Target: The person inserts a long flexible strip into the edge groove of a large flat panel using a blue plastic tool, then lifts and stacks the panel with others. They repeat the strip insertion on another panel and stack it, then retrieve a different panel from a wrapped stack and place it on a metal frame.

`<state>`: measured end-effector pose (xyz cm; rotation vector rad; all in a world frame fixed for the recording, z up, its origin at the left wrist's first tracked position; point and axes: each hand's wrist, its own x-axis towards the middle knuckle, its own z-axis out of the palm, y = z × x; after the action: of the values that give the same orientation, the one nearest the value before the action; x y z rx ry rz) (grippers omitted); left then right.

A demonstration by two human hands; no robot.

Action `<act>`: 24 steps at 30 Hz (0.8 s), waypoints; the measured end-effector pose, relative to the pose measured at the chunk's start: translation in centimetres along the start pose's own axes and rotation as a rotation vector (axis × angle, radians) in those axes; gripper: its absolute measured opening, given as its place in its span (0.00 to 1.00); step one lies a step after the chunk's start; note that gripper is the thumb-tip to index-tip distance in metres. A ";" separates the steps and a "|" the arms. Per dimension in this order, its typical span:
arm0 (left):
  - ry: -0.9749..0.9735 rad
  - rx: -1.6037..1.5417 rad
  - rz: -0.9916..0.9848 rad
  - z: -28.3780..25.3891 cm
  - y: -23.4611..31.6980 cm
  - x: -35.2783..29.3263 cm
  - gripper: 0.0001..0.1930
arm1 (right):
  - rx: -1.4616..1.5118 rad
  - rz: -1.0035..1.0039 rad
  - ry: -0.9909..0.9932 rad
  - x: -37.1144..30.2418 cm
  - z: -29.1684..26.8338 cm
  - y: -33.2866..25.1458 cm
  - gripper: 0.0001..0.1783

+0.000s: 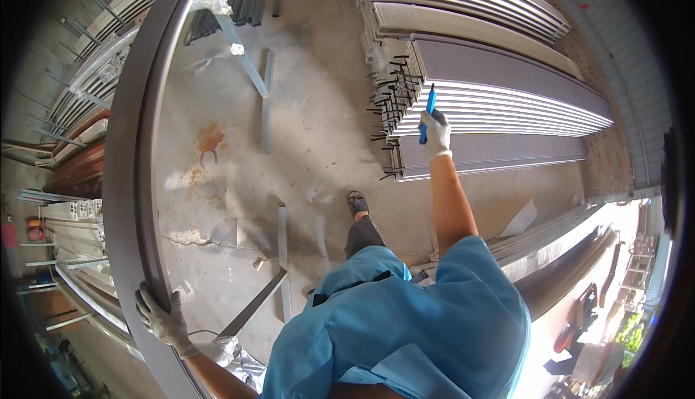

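My left hand (165, 321), in a pale work glove, rests on a long brown-grey profile (130, 182) that runs along my left side. Its fingers lie spread on the profile's face, with the thumb near the inner edge. Stretched forward to the right, my right hand (436, 136) wears a white glove with grey on it. Its fingers are closed round a slim blue utility knife (428, 109), dark tip pointing away from me. Beyond that hand lies a stack of long grey-brown profiles (507, 106), with dark strap-like ends sticking out at their left.
A metal stand (242, 55) with a wrapped top holds up the far profile end. Another metal stand (284, 261) is near my feet. More long pieces (470, 5) are stacked at the far right. Racked lengths (79, 218) line the left, and a wrapped bundle (557, 243) lies right.
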<state>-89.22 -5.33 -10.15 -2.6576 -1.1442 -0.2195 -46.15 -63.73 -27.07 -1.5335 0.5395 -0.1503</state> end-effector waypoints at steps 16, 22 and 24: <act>-0.096 0.039 -0.251 0.6 1.0 0.5 0.57 | -1.087 -0.197 0.278 28.3 -0.9 -1.9 0.24; -0.045 -0.001 -0.102 1.1 -1.3 1.4 0.48 | -1.396 -0.176 0.166 27.0 -0.9 -4.0 0.36; -0.083 -0.209 -0.081 1.6 -3.4 1.7 0.46 | -1.329 -0.230 0.271 25.7 0.4 -5.5 0.39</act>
<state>-90.45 -1.44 -10.75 -2.8268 -1.3241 -0.2595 -22.22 -74.49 -27.82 -2.9030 0.7215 -0.1881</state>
